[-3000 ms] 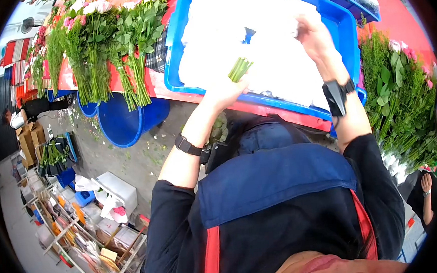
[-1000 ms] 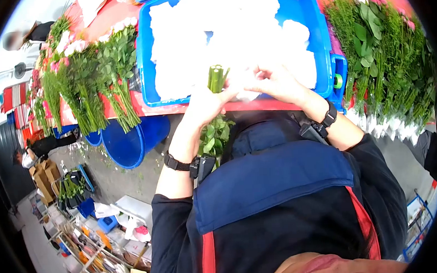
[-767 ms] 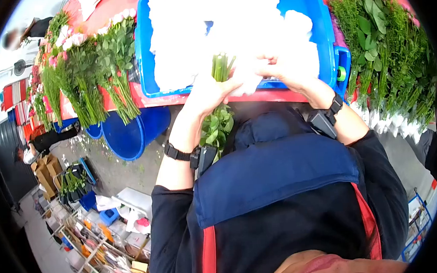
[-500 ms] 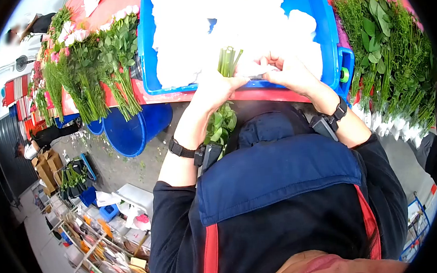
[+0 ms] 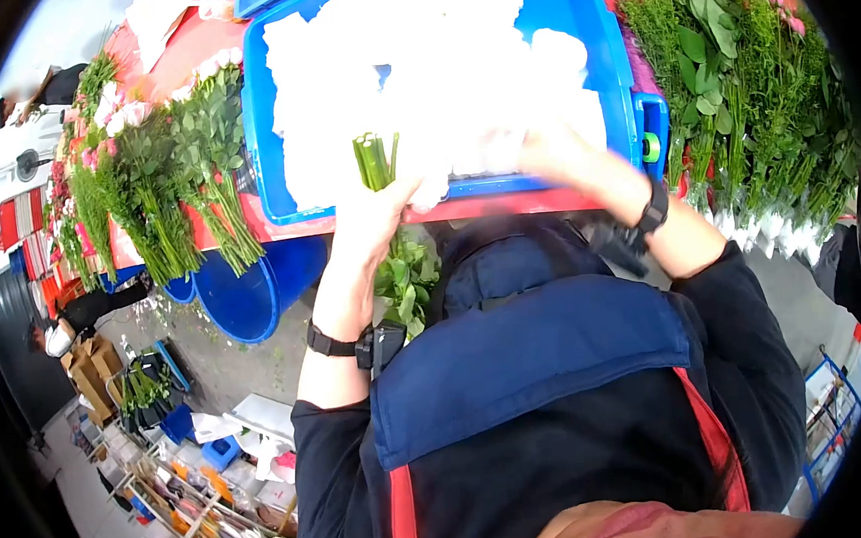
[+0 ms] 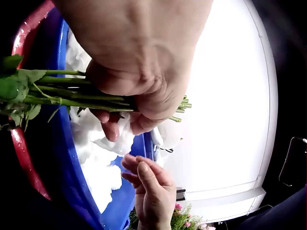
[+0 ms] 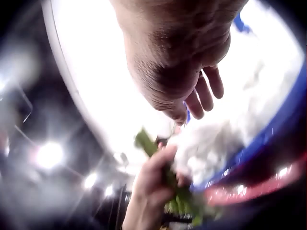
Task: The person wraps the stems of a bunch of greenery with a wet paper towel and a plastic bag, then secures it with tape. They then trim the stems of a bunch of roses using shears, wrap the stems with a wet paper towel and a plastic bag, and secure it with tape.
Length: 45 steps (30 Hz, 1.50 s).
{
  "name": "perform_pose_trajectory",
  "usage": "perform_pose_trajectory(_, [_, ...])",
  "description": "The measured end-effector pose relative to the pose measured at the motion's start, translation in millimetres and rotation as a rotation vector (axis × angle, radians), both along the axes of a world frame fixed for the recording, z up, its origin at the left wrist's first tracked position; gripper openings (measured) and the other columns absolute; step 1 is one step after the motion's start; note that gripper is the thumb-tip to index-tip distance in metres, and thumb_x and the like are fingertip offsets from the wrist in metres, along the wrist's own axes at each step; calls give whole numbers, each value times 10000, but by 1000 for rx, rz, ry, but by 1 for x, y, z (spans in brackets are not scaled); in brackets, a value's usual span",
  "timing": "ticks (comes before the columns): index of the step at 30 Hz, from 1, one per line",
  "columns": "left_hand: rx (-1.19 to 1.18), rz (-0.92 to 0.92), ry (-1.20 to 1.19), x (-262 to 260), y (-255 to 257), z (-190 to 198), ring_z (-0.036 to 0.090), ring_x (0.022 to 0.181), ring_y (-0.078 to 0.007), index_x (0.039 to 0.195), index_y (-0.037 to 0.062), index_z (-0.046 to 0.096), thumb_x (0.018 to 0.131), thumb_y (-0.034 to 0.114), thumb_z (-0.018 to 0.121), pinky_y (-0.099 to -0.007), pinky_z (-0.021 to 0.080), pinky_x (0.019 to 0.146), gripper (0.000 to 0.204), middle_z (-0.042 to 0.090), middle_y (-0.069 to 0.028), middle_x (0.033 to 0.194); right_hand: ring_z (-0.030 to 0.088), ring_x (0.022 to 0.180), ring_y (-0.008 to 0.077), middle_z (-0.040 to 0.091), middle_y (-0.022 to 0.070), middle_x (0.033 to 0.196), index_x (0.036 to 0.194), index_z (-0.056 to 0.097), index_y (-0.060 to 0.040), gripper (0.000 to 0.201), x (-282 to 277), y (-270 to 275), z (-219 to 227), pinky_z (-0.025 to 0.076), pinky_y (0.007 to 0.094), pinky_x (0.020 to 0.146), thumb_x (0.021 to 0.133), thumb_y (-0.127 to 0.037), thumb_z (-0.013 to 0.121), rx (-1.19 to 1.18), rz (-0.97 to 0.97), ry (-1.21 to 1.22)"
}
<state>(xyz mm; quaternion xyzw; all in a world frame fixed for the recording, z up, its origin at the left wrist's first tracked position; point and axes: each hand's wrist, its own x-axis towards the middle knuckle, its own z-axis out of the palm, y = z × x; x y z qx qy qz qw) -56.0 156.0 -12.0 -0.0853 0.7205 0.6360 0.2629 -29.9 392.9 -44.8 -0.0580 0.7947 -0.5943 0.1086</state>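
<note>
My left hand [image 5: 373,213] grips a bunch of green flower stems [image 5: 373,162], cut ends upward, at the near edge of the blue tray [image 5: 258,132]. Leaves [image 5: 407,282] hang below that hand. A white cotton-like wad [image 6: 121,140] lies at the left fingertips, against the stems in the left wrist view. My right hand [image 5: 570,157], blurred in the head view, is apart from the bunch, to its right over the tray. In the right wrist view its fingers [image 7: 204,93] extend loosely with nothing between them. White fluffy wads [image 7: 211,148] fill much of the tray.
Leafy flower bunches [image 5: 150,202] lie on the red table left of the tray, and more bunches [image 5: 725,83] to its right, some with white-wrapped ends. Blue buckets [image 5: 240,295] stand below the table's left side. A cluttered rack [image 5: 193,500] is behind at left.
My right hand came from over the tray to the left hand, and both worked at a white wad by the stems. Now the right hand has moved away rightward; the left still grips the stems.
</note>
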Motion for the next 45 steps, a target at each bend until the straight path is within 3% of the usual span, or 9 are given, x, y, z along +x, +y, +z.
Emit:
perform_pose_trajectory(4, [0,-25,5,1,-7,1,521,537,-94,854,28,594,811,118,683,-237,413,477,133,581,-14,677,656,839,350,672,191,888,885,702,-67,196,-57,88,-42,531,415,729,788,-123,540,1022,-76,168])
perform_pose_trajectory(7, [13,-10,-7,0,-5,1,521,541,-91,836,28,597,810,116,680,-237,412,478,124,580,-13,681,652,819,350,672,171,829,805,686,-56,174,-74,105,-85,524,449,710,754,-96,525,1233,55,113])
perform_pose_trajectory(12, [6,-17,-15,-4,-12,-1,546,578,-95,863,7,614,792,101,689,-240,434,502,140,601,-26,719,648,714,314,654,174,754,745,682,-48,145,-85,115,-82,504,417,648,734,-172,606,905,-208,42])
perform_pose_trajectory(14, [25,-16,3,-6,-14,-2,556,592,-102,876,-1,618,783,86,689,-243,446,514,146,606,-30,726,605,714,127,657,27,781,824,660,-24,174,-88,136,-77,477,285,671,833,-194,627,377,-390,-163])
perform_pose_trajectory(22, [55,-40,-41,-13,-10,4,564,609,-122,854,-4,599,755,44,680,-263,466,525,137,588,-37,722,585,845,127,632,23,939,1041,596,-81,188,-67,127,-59,473,307,744,934,-217,523,-860,-501,-455])
perform_pose_trajectory(31, [151,-58,-121,-16,-11,0,572,592,-143,906,30,544,734,-1,685,-276,466,522,225,551,-33,766,590,943,153,606,66,1006,1122,545,-2,256,-20,25,-11,491,297,822,866,3,543,-151,-465,173])
perform_pose_trajectory(36, [182,-12,-130,-16,1,6,564,619,-133,944,35,566,745,41,725,-269,471,558,254,572,-30,794,590,1026,343,626,167,1117,1072,620,-32,334,8,-36,0,492,390,881,751,59,607,158,169,623])
perform_pose_trajectory(40, [98,7,-40,-13,-7,-10,573,665,-126,933,7,619,749,32,692,-258,466,584,200,605,-36,789,612,1022,203,636,111,1148,1135,618,-21,302,10,-20,-6,484,332,885,834,-33,623,-207,64,194])
perform_pose_trajectory(45, [178,-8,25,-5,5,1,584,761,-138,1013,-25,601,729,-19,665,-275,492,670,292,610,-53,876,594,775,91,644,23,846,1094,599,30,346,-5,-26,-20,493,239,694,834,-172,703,-570,-249,-454])
